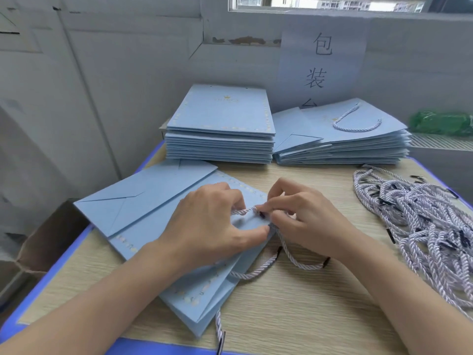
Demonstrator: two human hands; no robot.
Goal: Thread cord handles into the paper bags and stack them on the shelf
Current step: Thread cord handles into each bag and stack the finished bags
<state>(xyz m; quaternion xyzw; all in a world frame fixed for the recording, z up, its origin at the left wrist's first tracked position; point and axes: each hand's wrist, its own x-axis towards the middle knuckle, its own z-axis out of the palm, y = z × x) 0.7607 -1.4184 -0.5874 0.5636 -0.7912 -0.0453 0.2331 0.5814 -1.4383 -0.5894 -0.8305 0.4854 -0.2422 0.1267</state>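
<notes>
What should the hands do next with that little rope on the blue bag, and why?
Probably pull the cord further through the bag. Both the left hand and right hand pinch it at the bag's top edge, its black tip is just there, and most of it lies loose on the table.

— Lighting status?

— Bright, even daylight. The source is the window (330, 3) along the top edge, where the glass is overexposed and washed out. Overall cast is cool and bluish.

— Shadows?

— Soft and short. Faint ones sit under the left hand (215, 224) and right hand (304, 221) on the table (294, 316), and beneath the cord pile (419, 226) at the table's right edge. No hard glare on the wood grain.

— Image quality?

— Centre is reasonably sharp. Wide-angle distortion bows the wall lines and stretches the forearms at the bottom corners. The green object (442, 123) at the right is smeared, detail unreadable.
</notes>
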